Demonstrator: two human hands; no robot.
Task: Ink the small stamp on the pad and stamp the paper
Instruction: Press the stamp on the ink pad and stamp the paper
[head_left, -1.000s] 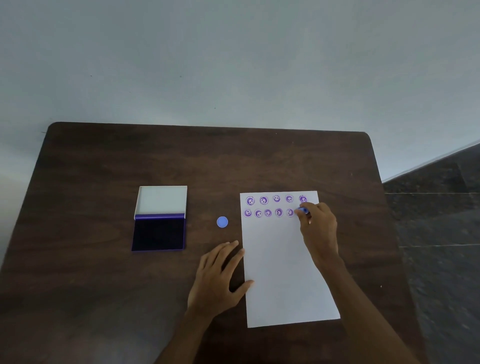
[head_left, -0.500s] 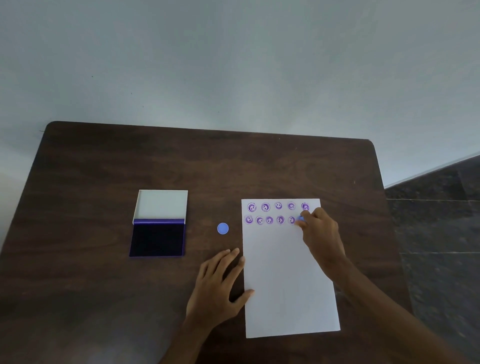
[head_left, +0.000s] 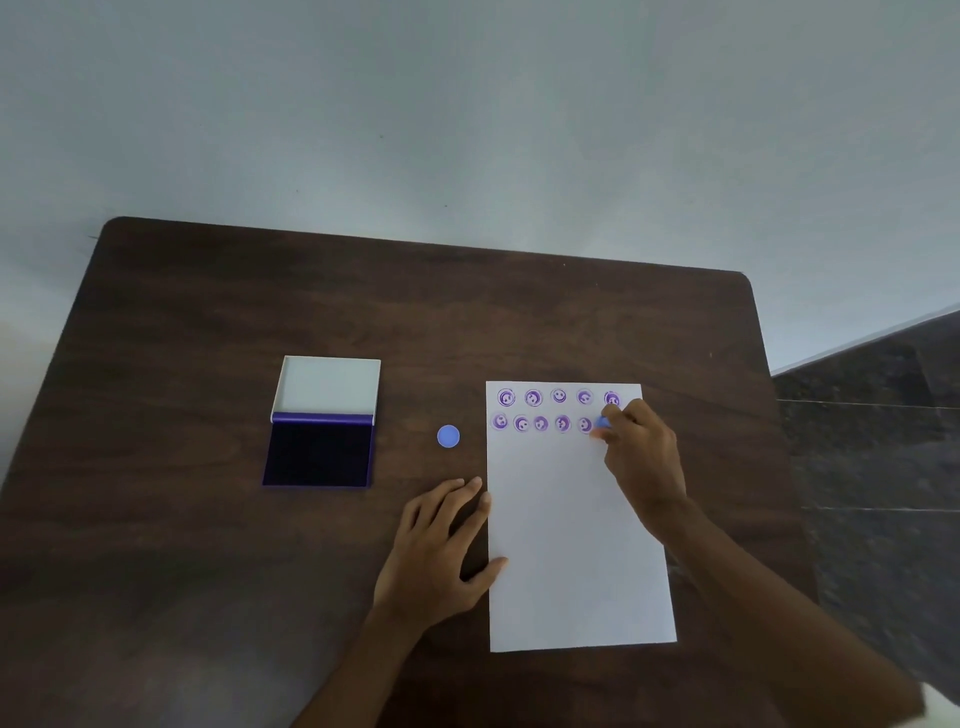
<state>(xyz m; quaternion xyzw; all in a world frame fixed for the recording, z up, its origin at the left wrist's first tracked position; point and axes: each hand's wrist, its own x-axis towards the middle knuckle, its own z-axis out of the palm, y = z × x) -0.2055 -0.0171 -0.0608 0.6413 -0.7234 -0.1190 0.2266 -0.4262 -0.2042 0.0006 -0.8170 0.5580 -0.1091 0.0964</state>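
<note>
A white sheet of paper (head_left: 576, 545) lies on the right half of the dark wooden table (head_left: 208, 322), with two rows of purple smiley prints across its top. My right hand (head_left: 641, 457) pinches the small blue stamp (head_left: 602, 422) at the right end of the second row, its face hidden against the paper. My left hand (head_left: 441, 545) lies flat on the table, fingers spread, thumb resting on the paper's left edge. The open ink pad (head_left: 318, 453), dark purple with its white lid (head_left: 328, 385) folded back, sits to the left, apart from both hands.
A round blue cap (head_left: 448, 436) lies on the table between the ink pad and the paper. The table's right edge borders a dark tiled floor (head_left: 872, 441). A pale wall stands behind the table.
The camera view has shifted slightly. My right hand stays at the right end of the second row with the stamp; my left hand keeps its place on the paper's edge.
</note>
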